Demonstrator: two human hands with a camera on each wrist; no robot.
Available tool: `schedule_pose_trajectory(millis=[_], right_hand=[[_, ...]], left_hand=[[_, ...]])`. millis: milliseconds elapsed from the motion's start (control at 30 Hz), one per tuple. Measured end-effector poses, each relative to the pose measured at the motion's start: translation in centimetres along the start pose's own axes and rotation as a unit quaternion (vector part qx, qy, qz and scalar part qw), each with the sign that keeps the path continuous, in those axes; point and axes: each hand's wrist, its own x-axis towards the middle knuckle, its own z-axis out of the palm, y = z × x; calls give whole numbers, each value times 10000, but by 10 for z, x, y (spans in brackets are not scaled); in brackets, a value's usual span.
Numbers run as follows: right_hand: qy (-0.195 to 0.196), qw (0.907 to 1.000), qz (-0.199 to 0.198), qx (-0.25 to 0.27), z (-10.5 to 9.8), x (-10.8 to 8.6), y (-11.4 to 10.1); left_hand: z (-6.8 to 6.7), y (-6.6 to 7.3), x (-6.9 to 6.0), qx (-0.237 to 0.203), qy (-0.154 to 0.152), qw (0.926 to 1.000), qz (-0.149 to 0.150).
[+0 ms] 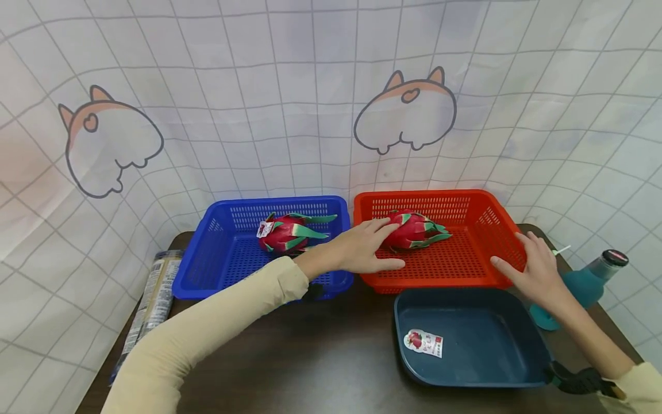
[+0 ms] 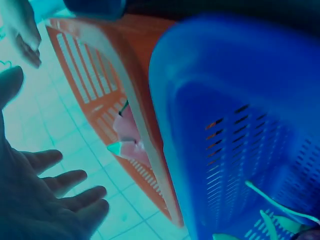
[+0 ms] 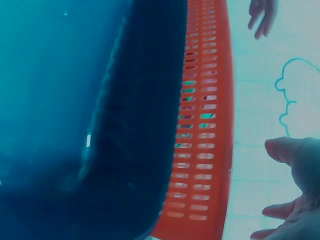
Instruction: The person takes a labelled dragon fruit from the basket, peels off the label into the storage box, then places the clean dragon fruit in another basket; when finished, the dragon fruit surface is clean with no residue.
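Observation:
My left hand (image 1: 366,248) reaches over the left side of the red basket (image 1: 465,261), fingers spread and beside a dragon fruit (image 1: 414,231) lying there. Whether the fingertips touch the fruit is hard to tell. In the left wrist view the same hand (image 2: 55,197) has its fingers extended and holds nothing. At the red basket's right side is my right hand (image 1: 538,270), thumb and fingers apart. The right wrist view also shows this hand (image 3: 300,185) with nothing in its grasp. A second dragon fruit (image 1: 287,234), bearing a label, lies in the blue basket (image 1: 279,200).
In front of the red basket stands a dark blue tray (image 1: 486,351) with a dragon-fruit label (image 1: 424,343) inside. A bottle of blue-green liquid (image 1: 589,282) is beyond my right forearm. Printed packaging (image 1: 155,293) lies along the table's left edge. A patterned cloth (image 1: 289,115) hangs behind.

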Motion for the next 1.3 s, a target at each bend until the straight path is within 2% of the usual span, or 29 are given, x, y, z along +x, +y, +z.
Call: schedule_pose_trajectory(millis=[167,300,500,667,967,1300], right_hand=[[-155,9998,-122,42,-5,0,-17],[-417,9986,-201,272,-5,-2,-30],[-649,9967,-278,399,-2,-3,-51],[-703,9950,-640,316,13,3,-66],[-1109,9869,-1090,432,37,22,-96],[-1637,9759,-1350,514,63,50,-137]], left_hand=[[8,-5,-23,84,74,9998,-156],[15,-14,-44,-179,284,9986,-403],[27,-34,-80,-580,689,9924,-841],[32,-51,-104,-665,1010,9868,-1079],[37,-78,-142,-818,1682,9714,-1464],[36,-117,-192,-870,2037,9461,-2361]])
